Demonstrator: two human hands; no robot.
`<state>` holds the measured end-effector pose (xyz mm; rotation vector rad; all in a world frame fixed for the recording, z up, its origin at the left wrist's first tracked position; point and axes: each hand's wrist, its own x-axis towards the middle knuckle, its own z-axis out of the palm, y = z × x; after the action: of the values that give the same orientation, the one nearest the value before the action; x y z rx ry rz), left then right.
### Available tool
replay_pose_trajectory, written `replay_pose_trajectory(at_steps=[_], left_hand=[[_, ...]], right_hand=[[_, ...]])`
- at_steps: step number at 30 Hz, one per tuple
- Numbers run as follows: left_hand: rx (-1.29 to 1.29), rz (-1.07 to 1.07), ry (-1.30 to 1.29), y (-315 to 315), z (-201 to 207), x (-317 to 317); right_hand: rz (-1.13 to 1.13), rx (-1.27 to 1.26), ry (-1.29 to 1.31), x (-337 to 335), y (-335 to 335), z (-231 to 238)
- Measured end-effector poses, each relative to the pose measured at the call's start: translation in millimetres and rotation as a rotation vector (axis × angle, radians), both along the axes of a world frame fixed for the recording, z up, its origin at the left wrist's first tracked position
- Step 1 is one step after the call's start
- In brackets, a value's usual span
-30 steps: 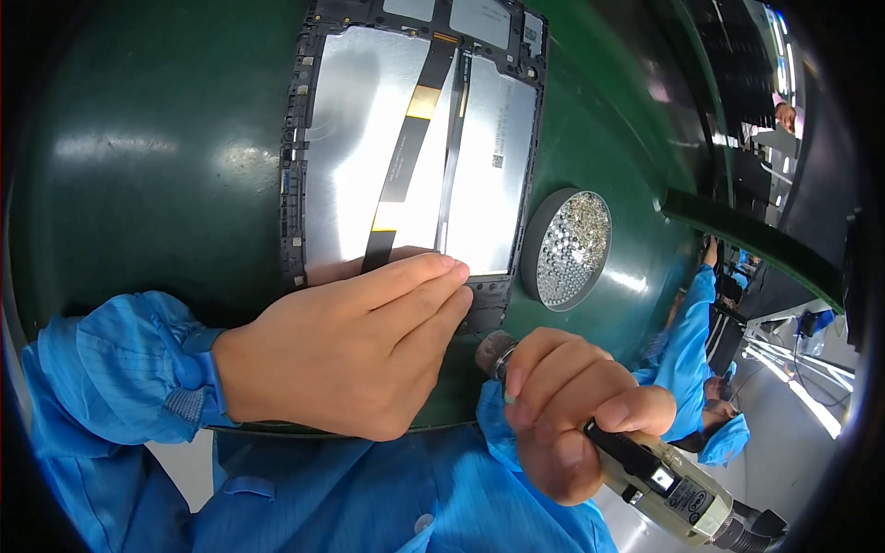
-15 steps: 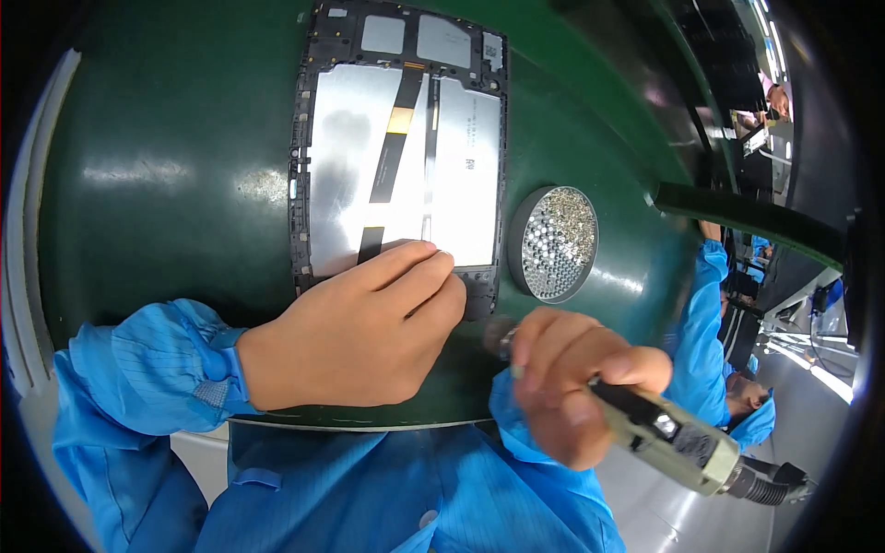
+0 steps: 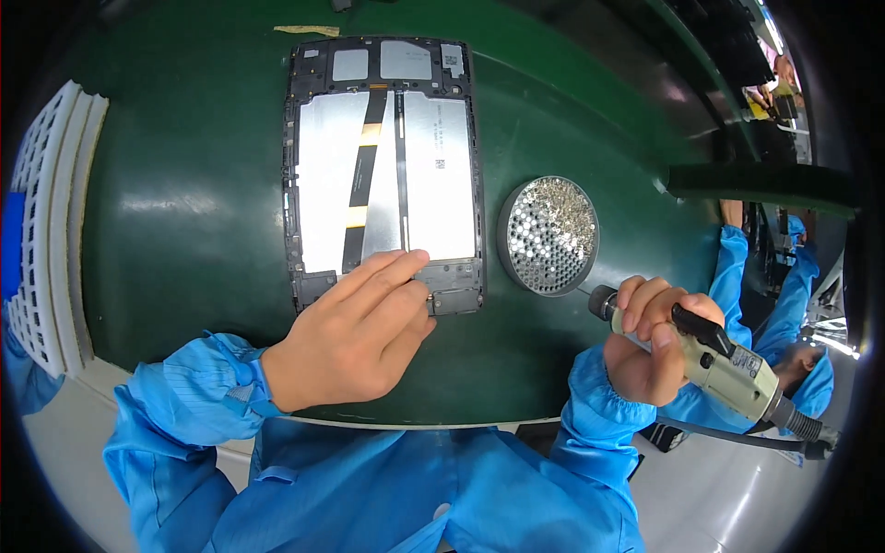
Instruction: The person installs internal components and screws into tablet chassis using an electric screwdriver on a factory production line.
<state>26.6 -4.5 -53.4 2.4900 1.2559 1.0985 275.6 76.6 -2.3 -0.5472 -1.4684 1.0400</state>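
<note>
A tablet's black frame with a silver back plate (image 3: 318, 184) lies on the green bench, crossed by a dark flat cable (image 3: 361, 175). My left hand (image 3: 355, 332) rests on its lower end, fingers stretched out; the thumb is mostly hidden. My right hand (image 3: 650, 336) is wrapped around a beige electric screwdriver (image 3: 733, 376), held at a slant with its cord end to the lower right. The thin bit points at the lower right rim of a round grey dish (image 3: 505, 241). Small silver screws (image 3: 567, 217) fill that dish, many seated in its holes.
White perforated trays (image 3: 57, 230) are stacked at the left edge. A tan strip (image 3: 307, 30) lies beyond the tablet. A dark green bar (image 3: 756, 189) juts in from the right. Co-workers in blue sleeves (image 3: 733, 276) sit farther right.
My right hand has carried the screwdriver right and up, so its bit is now at the screw dish. My left hand stays on the tablet's lower end. The view has shifted.
</note>
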Motion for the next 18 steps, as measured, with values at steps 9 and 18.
replay_pose_trajectory(at_steps=[9, 18], left_hand=[[-0.113, 0.056, 0.235, -1.6, 8.2, -9.1], [-0.264, 0.119, 0.523, -3.2, 20.1, -44.5]], right_hand=[[-0.052, -0.011, 0.041, 12.4, 9.0, -8.3], [-0.087, -0.038, 0.076, 17.0, 6.5, -13.5]])
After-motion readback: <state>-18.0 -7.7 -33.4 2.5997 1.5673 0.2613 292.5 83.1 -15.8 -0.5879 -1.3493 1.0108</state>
